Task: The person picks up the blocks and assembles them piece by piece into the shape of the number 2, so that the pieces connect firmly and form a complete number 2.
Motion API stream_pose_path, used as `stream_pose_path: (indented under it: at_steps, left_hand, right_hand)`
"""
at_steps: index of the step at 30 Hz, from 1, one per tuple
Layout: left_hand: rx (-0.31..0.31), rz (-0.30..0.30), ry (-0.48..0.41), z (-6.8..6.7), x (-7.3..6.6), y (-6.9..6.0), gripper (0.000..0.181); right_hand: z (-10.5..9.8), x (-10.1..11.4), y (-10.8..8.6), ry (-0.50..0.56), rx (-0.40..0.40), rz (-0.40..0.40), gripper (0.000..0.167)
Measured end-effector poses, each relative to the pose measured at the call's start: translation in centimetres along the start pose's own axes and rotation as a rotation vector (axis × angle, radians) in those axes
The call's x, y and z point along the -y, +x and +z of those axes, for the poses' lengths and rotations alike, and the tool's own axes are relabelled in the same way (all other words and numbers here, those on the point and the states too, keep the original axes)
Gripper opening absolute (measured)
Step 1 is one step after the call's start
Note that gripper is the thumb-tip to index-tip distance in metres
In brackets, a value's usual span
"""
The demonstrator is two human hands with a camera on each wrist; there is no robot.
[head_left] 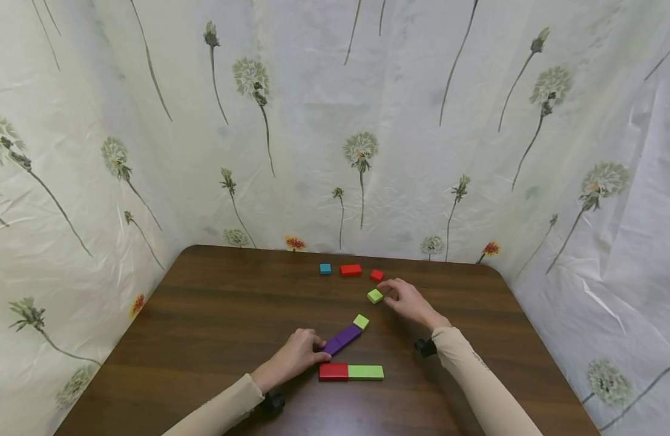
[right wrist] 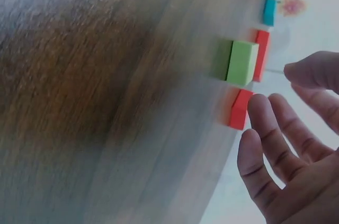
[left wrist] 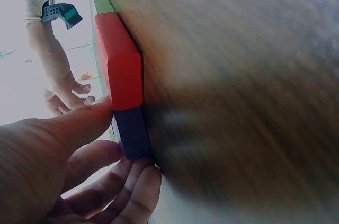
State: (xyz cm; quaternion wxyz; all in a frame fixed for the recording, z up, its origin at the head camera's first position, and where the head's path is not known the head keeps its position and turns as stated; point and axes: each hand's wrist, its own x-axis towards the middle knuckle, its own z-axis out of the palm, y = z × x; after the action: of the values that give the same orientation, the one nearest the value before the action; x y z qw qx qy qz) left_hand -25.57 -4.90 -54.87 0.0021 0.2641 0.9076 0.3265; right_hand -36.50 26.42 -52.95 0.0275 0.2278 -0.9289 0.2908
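Observation:
In the head view the left hand pinches the near end of a slanted purple bar between thumb and fingers. A small green block touches the bar's far end. In the left wrist view the thumb and fingers lie around the dark purple end, just past the red block. The right hand is beside a separate green block, its fingers apart and loosely bent; in the right wrist view nothing lies between the fingers of this hand.
A red block and a long green block lie end to end nearest the front. Toward the back edge are a blue block, a red bar and a small red block. Floral curtains surround the brown table.

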Motion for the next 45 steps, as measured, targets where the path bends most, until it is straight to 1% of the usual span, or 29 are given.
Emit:
stream_pose_path:
  at_steps: [7, 13, 19, 21, 26, 28, 31, 33, 35, 40, 45]
  left_hand:
    - [-0.003, -0.002, 0.008, 0.1, 0.1, 0.0, 0.029]
    - [-0.006, 0.008, 0.004, 0.1, 0.1, 0.0, 0.028]
    - [-0.006, -0.007, 0.01, 0.2, 0.2, -0.1, 0.03]
    - [-0.004, -0.013, 0.013, 0.2, 0.2, -0.1, 0.03]
    - [-0.002, -0.008, 0.013, 0.1, 0.1, 0.0, 0.03]
    - [-0.007, 0.006, 0.014, 0.1, 0.1, -0.1, 0.03]
    - [-0.011, 0.011, 0.012, 0.1, 0.1, -0.1, 0.029]
    - [-0.013, 0.018, 0.013, 0.1, 0.2, -0.1, 0.029]
    - [-0.007, 0.007, 0.008, 0.1, 0.2, -0.1, 0.03]
    - [-0.003, -0.004, 0.0, 0.2, 0.2, -0.1, 0.031]
    - [-0.009, 0.003, 0.001, 0.1, 0.1, 0.0, 0.03]
  right_hand:
    - [0.0, -0.8, 0.5, 0.011, -0.003, 0.018, 0.038]
    - [0.1, -1.3, 0.9, 0.028, 0.034, 0.036, 0.043]
    - [0.7, -1.5, 1.0, 0.033, 0.059, 0.041, 0.044]
    - [0.8, -1.5, 0.9, 0.037, 0.059, 0.026, 0.043]
    - [1.2, -1.6, 0.9, 0.023, 0.031, -0.068, 0.04]
    - [1.4, -1.7, 1.0, 0.017, 0.027, -0.079, 0.04]
    - [1.5, -1.8, 1.3, 0.017, 0.046, -0.037, 0.041]
    - [1.6, -1.8, 1.4, 0.024, 0.065, 0.004, 0.042]
    - [1.6, -1.8, 1.6, 0.01, 0.082, 0.024, 0.044]
    - [1.8, -1.6, 1.9, -0.03, 0.107, 0.021, 0.045]
    - [2.0, -1.5, 2.1, -0.03, 0.104, 0.025, 0.038]
